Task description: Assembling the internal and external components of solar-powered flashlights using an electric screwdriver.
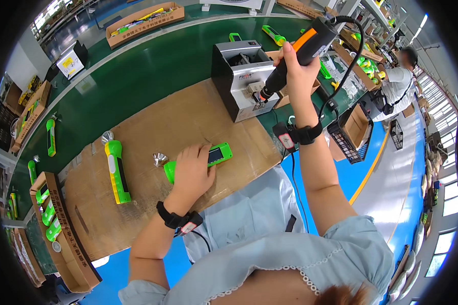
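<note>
My right hand (301,68) is wrapped round a black and orange electric screwdriver (282,71). Its tip points down at the front of a grey and black screw feeder machine (243,81). On the cardboard sheet, my left hand (192,168) rests over a green flashlight casing (221,154) with a dark panel, pressing it against the sheet; the fingers hide its middle. Just left of that hand lies a small shiny reflector cup (160,159). A longer green and yellow flashlight (118,172) lies further left, a silver reflector at its far end.
A cardboard box (68,254) with green flashlight parts stands at the left. More flashlights lie on the green bench, and a long box (145,23) sits at the back. A black cable hangs from the screwdriver. At the right, a person (399,84) works beside a black crate (350,133).
</note>
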`<state>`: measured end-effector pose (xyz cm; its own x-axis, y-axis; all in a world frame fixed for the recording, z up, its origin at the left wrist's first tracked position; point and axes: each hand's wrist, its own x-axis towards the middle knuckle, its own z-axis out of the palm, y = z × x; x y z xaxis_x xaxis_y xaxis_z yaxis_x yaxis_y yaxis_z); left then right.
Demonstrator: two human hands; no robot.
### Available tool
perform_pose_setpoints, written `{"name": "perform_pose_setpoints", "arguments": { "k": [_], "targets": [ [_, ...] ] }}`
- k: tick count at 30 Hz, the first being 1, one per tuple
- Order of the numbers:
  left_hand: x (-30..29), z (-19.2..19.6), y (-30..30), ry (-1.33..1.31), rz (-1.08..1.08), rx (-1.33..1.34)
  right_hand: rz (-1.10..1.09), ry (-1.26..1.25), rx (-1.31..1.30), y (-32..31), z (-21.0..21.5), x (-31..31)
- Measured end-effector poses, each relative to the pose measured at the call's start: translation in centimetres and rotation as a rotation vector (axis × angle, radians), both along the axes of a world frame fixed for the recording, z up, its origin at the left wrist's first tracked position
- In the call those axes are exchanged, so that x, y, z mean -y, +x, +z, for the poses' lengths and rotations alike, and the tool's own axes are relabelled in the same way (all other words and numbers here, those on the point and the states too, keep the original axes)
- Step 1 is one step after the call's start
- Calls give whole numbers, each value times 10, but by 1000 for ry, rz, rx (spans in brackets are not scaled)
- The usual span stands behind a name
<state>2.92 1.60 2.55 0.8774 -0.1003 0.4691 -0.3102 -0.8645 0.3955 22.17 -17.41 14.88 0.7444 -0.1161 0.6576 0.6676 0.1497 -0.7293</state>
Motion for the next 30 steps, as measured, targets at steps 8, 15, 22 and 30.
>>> {"name": "perform_pose_setpoints", "arguments": {
  "k": [8,15,22,30],
  "targets": [
    [-3,1,1,-14,-6,-45,244,22,-80,-47,-11,1],
    [-4,-3,3,-10,-6,-31,452,185,-4,-88,-26,-22],
    [-5,-3,2,-23,-16,-40,459,166,-29,-88,-36,-42],
    [-7,-5,3,2,4,-35,449,158,-62,-82,-37,-48]
  ]
}}
